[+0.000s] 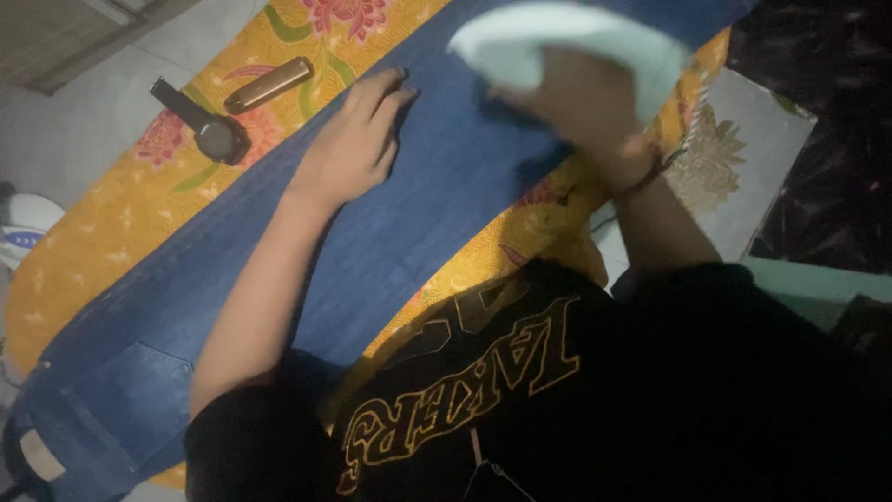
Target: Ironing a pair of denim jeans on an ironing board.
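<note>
A pair of blue jeans [437, 195] lies stretched across an orange floral cloth [102, 232] on the floor. My left hand [358, 139] rests flat on the denim, fingers together and pointing away from me. My right hand [585, 102] grips a pale green iron [520, 42] that sits on the far part of the jeans; the iron and hand are blurred. A back pocket and the waistband of the jeans [111, 400] show at the lower left.
A black wristwatch [209, 130] and a bronze cylindrical object [269, 84] lie on the cloth left of the jeans. A white object [19, 228] sits at the left edge. Dark patterned fabric [827, 139] fills the right side beyond a pale floor tile [743, 158].
</note>
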